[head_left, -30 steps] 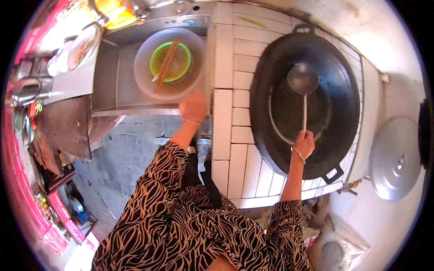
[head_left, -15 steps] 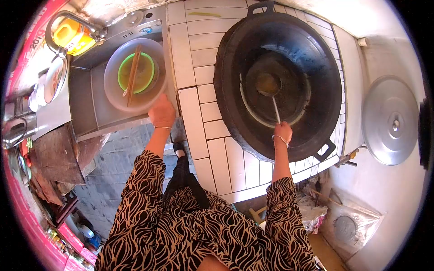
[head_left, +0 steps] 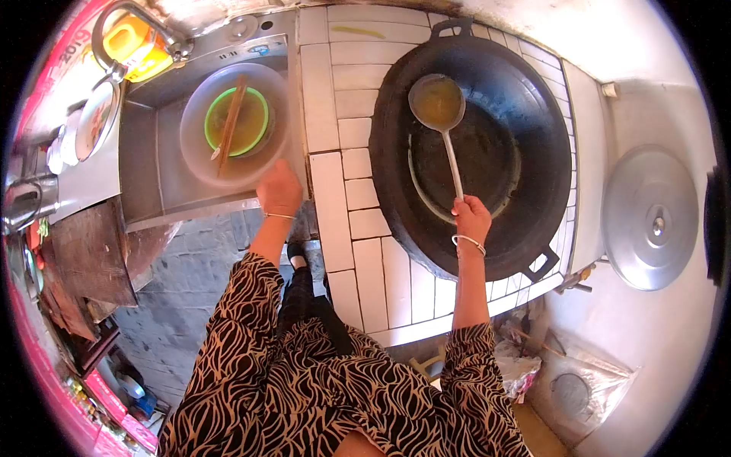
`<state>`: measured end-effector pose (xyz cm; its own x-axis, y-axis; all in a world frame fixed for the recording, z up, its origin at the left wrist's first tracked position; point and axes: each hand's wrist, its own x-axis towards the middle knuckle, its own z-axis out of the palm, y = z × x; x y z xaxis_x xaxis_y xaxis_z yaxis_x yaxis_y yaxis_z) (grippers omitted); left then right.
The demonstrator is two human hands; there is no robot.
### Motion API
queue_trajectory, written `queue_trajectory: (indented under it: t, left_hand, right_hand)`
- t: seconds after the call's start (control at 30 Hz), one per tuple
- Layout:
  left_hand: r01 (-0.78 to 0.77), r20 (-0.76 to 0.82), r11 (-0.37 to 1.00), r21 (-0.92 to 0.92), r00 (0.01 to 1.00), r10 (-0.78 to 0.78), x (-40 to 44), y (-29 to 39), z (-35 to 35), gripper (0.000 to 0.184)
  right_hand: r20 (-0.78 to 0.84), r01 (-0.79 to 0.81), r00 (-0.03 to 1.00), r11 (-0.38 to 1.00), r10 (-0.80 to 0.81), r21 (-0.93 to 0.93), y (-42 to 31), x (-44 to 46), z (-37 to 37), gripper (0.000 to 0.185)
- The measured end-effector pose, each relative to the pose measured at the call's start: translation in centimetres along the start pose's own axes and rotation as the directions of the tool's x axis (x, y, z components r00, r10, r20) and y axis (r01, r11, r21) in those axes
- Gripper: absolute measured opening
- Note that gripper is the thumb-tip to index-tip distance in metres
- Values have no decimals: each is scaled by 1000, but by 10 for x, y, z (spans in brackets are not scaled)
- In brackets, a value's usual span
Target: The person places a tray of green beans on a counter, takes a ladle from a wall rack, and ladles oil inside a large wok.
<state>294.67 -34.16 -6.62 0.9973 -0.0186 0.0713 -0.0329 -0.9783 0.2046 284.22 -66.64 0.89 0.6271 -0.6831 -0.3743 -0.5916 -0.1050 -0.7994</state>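
Observation:
My right hand [head_left: 472,218] is closed round the handle of a metal ladle [head_left: 438,103]. The ladle's bowl holds yellowish liquid and is above the upper left part of a big black wok [head_left: 544,198]. My left hand [head_left: 279,190] is closed at the near right rim of a translucent plastic basin [head_left: 196,164] in the sink. Within the basin sits a green-rimmed bowl [head_left: 264,122] with yellowish liquid. A pair of wooden chopsticks [head_left: 232,120] lies across that bowl, together with something pale at their lower end.
The steel sink [head_left: 145,167] with its faucet [head_left: 114,67] is on the left, a yellow jug [head_left: 133,47] behind it. White tiles [head_left: 331,206] separate sink and wok. A green strip [head_left: 358,32] lies at the back. A round metal lid [head_left: 647,221] leans at right.
The ladle has come up from the wok's middle and shifted toward its upper left side, carrying liquid. My left hand keeps its place at the basin's rim.

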Motion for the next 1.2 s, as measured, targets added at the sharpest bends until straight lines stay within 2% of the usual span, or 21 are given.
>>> queue_trajectory:
  t: [0.07,0.2,0.3,0.33,0.4,0.43,0.47,0.57,0.6,0.73,0.83,0.93,1.03,1.13,1.2]
  left_hand:
    - [10,15,999,37,1000,-10,-1,2,0,9]
    - [-55,-33,997,57,998,57,-6,-5,8,8]
    - [-27,18,999,45,999,26,-6,-2,7,8]
    - [-7,9,999,36,1000,7,-7,1,0,8]
    - [-26,-33,1000,8,999,26,-8,1,0,8]
    - [-39,-54,999,-8,998,38,-8,1,1,9]
    - [-27,-39,1000,-3,999,27,-9,1,2,9]
    - [12,-1,1000,10,1000,-12,-8,5,-4,9]
    - [27,7,1000,13,1000,-27,-8,7,-7,9]
    - [28,-25,1000,6,999,-28,-8,7,-6,10]
    - [2,-14,1000,2,1000,-2,-7,8,-6,10]
    - [46,44,998,36,998,-48,-6,12,-10,8]
    - [4,21,999,42,1000,-5,-7,5,-5,7]
    - [13,0,995,96,1000,-13,-4,5,-1,7]
    - [-30,-23,995,92,999,33,-4,3,1,7]
  right_hand:
    - [46,42,998,998,-45,52,-20,-9,1,14]
    - [134,130,982,991,-132,23,-63,-28,12,14]
    - [218,214,955,976,-201,-36,-81,-37,27,15]
    - [228,281,936,959,-268,-24,-85,-41,35,15]
    - [247,396,900,910,-359,-122,-88,-44,52,15]
    - [256,450,879,876,-402,-170,-91,-47,61,15]
    - [252,555,830,783,-498,-280,-96,-52,68,13]
    - [266,677,717,553,-644,-486,-113,-65,94,12]
    - [265,727,624,423,-735,-540,-111,-66,103,10]
    - [245,756,492,270,-835,-597,-115,-69,119,12]
    - [201,732,510,299,-836,-612,-116,-70,106,10]
    - [23,672,610,501,-792,-546,-100,-62,82,10]
    - [-84,456,830,758,-551,-466,-73,-41,47,13]
    - [-167,274,877,754,-450,-597,-37,-17,10,15]
    - [-206,83,924,696,-321,-713,-5,1,-11,19]
